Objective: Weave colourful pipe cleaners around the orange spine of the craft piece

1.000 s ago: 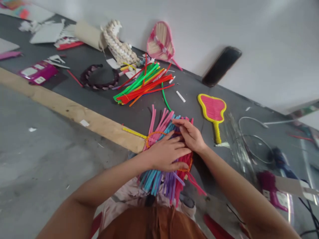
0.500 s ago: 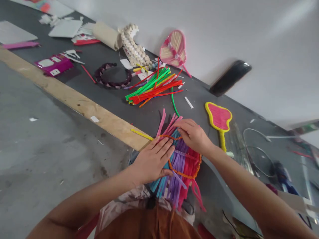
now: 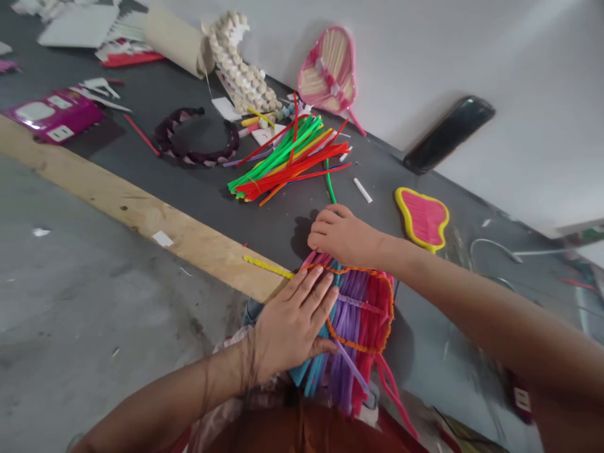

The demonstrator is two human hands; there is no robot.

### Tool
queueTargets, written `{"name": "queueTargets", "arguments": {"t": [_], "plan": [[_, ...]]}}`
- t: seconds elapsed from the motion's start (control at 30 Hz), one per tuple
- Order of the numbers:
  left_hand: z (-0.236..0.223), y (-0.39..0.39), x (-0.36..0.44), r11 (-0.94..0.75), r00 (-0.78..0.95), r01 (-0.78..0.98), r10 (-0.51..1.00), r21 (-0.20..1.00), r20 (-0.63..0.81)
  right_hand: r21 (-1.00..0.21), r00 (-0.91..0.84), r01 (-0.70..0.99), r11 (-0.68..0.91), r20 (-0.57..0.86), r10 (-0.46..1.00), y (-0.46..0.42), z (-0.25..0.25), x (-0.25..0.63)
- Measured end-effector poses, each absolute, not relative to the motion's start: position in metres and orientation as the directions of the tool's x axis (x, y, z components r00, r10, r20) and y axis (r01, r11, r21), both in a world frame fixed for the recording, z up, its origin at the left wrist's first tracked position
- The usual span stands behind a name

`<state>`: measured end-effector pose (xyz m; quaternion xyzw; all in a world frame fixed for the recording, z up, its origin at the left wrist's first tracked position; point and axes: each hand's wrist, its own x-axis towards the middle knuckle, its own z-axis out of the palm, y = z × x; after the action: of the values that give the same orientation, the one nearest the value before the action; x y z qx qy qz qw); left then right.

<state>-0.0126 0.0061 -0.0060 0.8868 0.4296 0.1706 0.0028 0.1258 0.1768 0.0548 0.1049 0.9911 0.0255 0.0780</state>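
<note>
A mat of blue, purple, red and pink pipe cleaners (image 3: 356, 314) edged by an orange pipe-cleaner loop lies at the near edge of the dark table (image 3: 198, 176). My left hand (image 3: 292, 324) rests flat on its left side with fingers stretched out. My right hand (image 3: 342, 236) is curled over the mat's far end, fingers closed on the pink strands there. A single yellow pipe cleaner (image 3: 268, 267) lies on the wooden strip just left of the mat.
A bundle of green, red, orange and yellow pipe cleaners (image 3: 287, 163) lies beyond the mat. A yellow-rimmed pink paddle (image 3: 423, 218), a woven pink fan (image 3: 328, 72), a dark phone (image 3: 448, 133), a braided headband (image 3: 195, 135) and a pink packet (image 3: 54, 113) stand around. Wire hoops (image 3: 491, 251) lie at the right.
My right hand has slid from the mat's upper right to its far left end and closed over the pink strands. My left hand has stayed flat on the mat.
</note>
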Motion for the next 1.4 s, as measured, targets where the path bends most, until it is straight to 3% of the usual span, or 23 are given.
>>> {"name": "queueTargets", "arguments": {"t": [0.37, 0.67, 0.93, 1.03, 1.17, 1.4], "plan": [[0.0, 0.006, -0.012, -0.609, 0.562, 0.776, 0.786, 0.165, 0.259, 0.121, -0.973, 0.211, 0.97, -0.064, 0.22, 0.167, 0.061, 0.149], [0.002, 0.009, -0.011, -0.617, 0.577, 0.773, 0.781, 0.146, 0.24, 0.201, -0.937, 0.338, 0.919, -0.024, 0.35, 0.129, 0.077, 0.162], [0.003, 0.008, -0.011, -0.61, 0.581, 0.782, 0.787, 0.126, 0.208, 0.039, -0.828, 0.557, 0.83, -0.048, 0.558, 0.092, 0.069, 0.17], [0.006, 0.007, -0.009, -0.594, 0.566, 0.794, 0.799, 0.128, 0.203, 0.0, -0.797, 0.604, 0.797, 0.014, 0.604, 0.085, 0.059, 0.175], [0.008, 0.008, -0.008, -0.583, 0.561, 0.805, 0.808, 0.105, 0.18, -0.012, -0.786, 0.611, 0.791, 0.103, 0.609, 0.079, 0.051, 0.182], [0.01, 0.01, -0.008, -0.587, 0.575, 0.802, 0.809, 0.115, 0.121, -0.019, -0.796, 0.594, 0.804, 0.131, 0.592, 0.076, 0.041, 0.189]]}}
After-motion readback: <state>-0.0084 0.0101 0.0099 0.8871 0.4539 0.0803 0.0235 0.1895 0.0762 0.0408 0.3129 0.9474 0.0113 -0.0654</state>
